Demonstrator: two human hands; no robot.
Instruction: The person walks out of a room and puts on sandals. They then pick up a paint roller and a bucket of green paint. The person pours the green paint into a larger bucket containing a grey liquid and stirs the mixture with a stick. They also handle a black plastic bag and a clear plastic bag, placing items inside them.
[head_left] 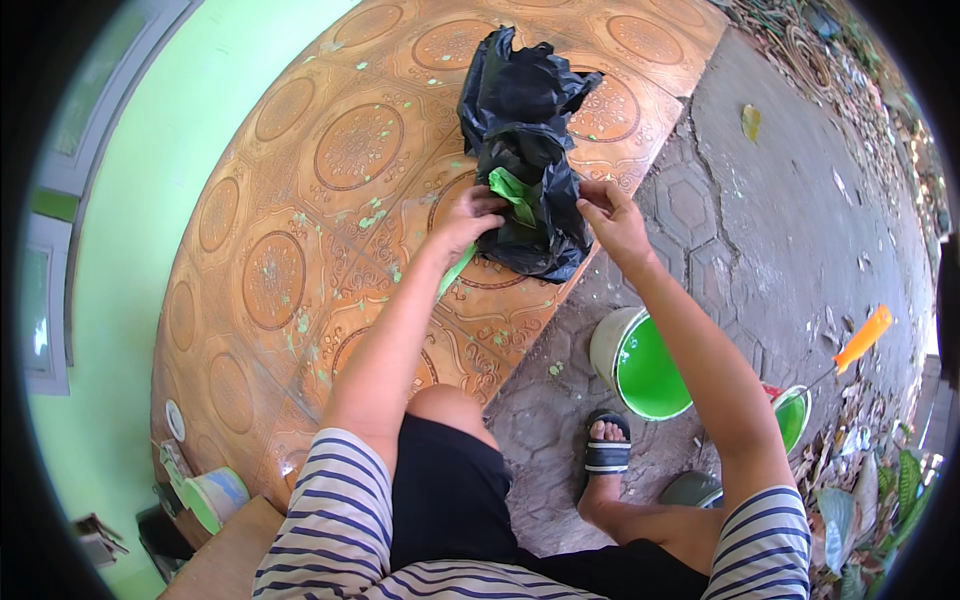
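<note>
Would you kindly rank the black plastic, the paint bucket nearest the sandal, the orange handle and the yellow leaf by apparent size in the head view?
1. Black plastic
2. Paint bucket
3. Orange handle
4. Yellow leaf

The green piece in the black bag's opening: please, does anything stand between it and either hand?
For the right hand, yes: the right side of the black bag stands between it and the green piece. For the left hand, nothing visible does; its fingers are close beside the piece.

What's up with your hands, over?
Left hand, right hand: at edges of crumpled black plastic bag. Crumpled green piece in its opening. Round white bucket, green inside, near right forearm.
</note>
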